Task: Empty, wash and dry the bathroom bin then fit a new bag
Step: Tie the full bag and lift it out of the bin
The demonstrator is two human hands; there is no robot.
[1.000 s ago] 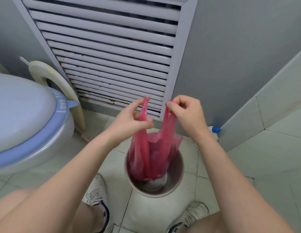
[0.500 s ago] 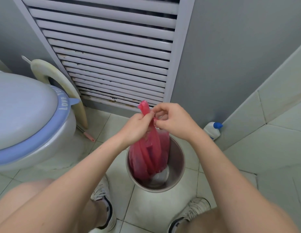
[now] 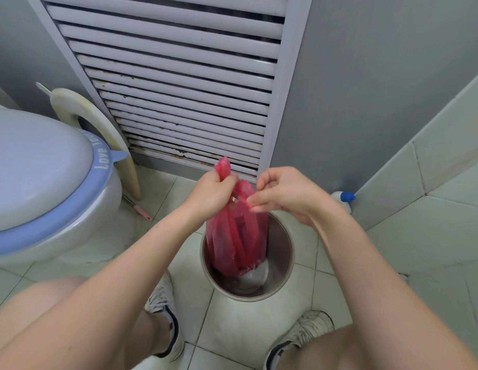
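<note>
A round grey bin [image 3: 282, 273] stands on the tiled floor between my feet. A red plastic bag [image 3: 236, 236] hangs partly lifted out of it, with pale contents showing at its bottom. My left hand [image 3: 212, 193] grips both gathered handles of the bag in a fist, and one handle end sticks up above the fist. My right hand [image 3: 283, 194] is just right of the bag's top, with its fingertips at the bag's edge. Whether those fingertips pinch the plastic is unclear.
A toilet [image 3: 45, 182] with a blue-rimmed lid fills the left side. A cream seat ring [image 3: 99, 124] leans on the wall beside a white louvred panel [image 3: 184, 84]. A white bottle with a blue cap [image 3: 344, 200] sits in the right corner. My shoes [image 3: 163, 303] flank the bin.
The two handles were apart, one in each hand. I brought them together, and now my left hand holds both while my right hand has drawn slightly away.
</note>
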